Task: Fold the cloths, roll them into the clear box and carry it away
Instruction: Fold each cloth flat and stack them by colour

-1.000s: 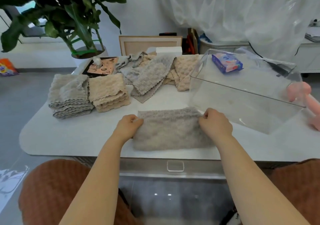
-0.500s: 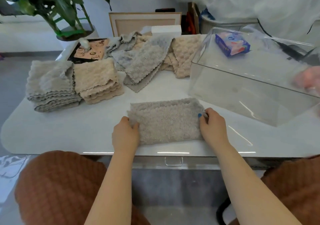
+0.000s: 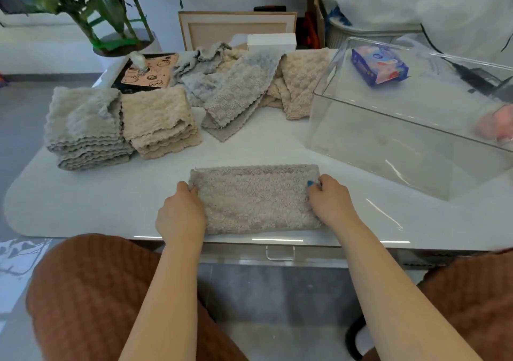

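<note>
Head view: folded grey cloth (image 3: 255, 199) lies flat on the desk (image 3: 111, 199) by its front edge, long axis left-to-right. One of the hands is at each short end. Left hand (image 3: 180, 216) has fingers curled over the left end, gripping. Right hand (image 3: 331, 202) pinches the right end. Box (image 3: 388, 138) stands apart, up-right of the cloth, nearer the right hand. The roll likely runs along that axis, then goes rightward.

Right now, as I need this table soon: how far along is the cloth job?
Done: folded grey stack and beige stack at left. In hand: left hand and right hand grip the ends of a folded grey cloth. Left: the loose pile is unfolded, and the clear box holds no cloths.
</note>
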Available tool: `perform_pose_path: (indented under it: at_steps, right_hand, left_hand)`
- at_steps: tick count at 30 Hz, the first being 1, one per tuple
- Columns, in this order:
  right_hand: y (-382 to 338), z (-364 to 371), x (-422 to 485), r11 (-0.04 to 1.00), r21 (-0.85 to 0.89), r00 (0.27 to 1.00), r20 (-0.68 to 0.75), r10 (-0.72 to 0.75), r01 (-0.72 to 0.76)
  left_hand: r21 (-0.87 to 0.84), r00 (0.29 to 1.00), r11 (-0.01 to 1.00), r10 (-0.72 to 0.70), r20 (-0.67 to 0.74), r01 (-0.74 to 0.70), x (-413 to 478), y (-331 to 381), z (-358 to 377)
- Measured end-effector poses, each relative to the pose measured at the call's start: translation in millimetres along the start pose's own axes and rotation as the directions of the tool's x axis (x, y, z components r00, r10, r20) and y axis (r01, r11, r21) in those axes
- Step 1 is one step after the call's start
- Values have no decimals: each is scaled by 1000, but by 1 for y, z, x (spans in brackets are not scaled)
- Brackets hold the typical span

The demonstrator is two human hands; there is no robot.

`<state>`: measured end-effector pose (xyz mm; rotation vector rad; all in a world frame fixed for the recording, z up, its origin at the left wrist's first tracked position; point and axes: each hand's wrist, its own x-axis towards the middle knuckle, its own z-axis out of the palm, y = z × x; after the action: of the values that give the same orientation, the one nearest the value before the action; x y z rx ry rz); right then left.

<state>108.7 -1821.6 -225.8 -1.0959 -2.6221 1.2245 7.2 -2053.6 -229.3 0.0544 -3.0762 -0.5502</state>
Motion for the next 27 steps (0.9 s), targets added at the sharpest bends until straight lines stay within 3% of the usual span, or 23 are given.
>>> perform_pose_path:
  at_steps: [5, 11, 17, 27]
  right_hand:
    - [1, 13, -1, 988, -157, 996, -83, -26, 13]
    - [-2, 2, 8, 976, -213, 941, -320, -109, 41]
    - [6, 16, 21, 889, -457, 953, -251, -172, 40]
    - [18, 22, 15, 911, -408, 889, -393, -234, 60]
  left_hand:
    - [-30, 1000, 1000, 11, 10, -11, 5, -11, 2]
    - [-255, 992, 964, 50, -115, -78, 10, 0, 0]
    - [-49, 998, 996, 68, -6, -68, 13, 6, 16]
    - [-32, 992, 997, 66, -104, -70, -3, -1, 17]
